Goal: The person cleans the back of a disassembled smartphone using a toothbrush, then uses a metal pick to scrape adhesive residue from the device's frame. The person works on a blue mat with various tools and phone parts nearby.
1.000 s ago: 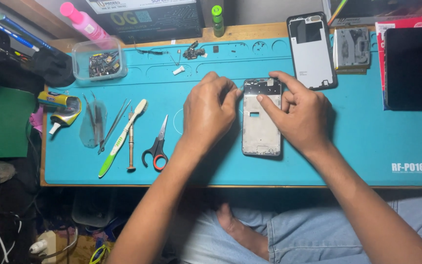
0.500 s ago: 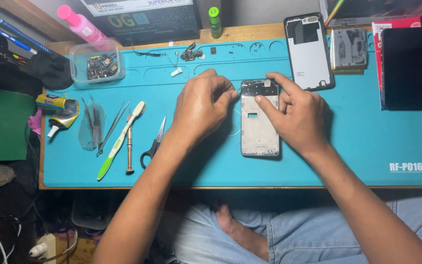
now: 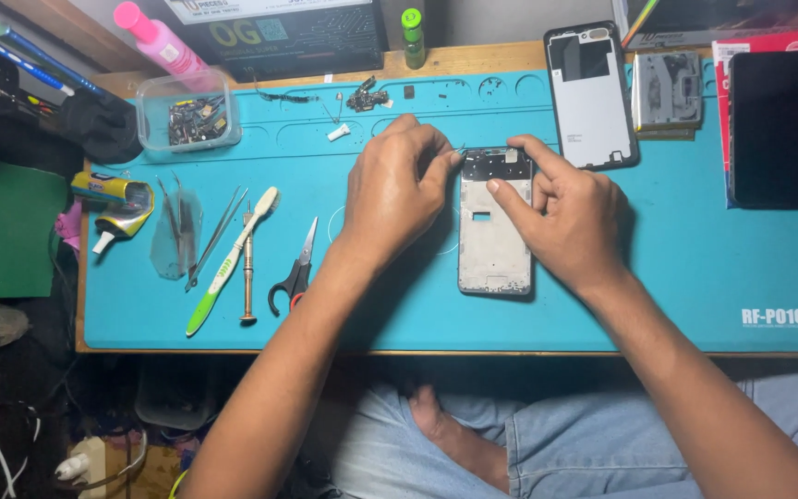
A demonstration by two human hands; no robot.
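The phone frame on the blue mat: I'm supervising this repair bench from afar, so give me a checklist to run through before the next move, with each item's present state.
1. Phone frame lies flat on the blue mat: ok.
2. Right hand steadies the frame, with fingers on its top edge: ok.
3. Left hand pinches a thin tool at the frame's top left corner: ok; what kind of tool, cannot tell.
4. Back cover is set apart from the frame, above the right hand: ok.
5. Small parts are kept in the clear plastic box: not ok, some lie loose on the mat's top edge.
6. Scissors are clear of the left forearm: ok, though close.
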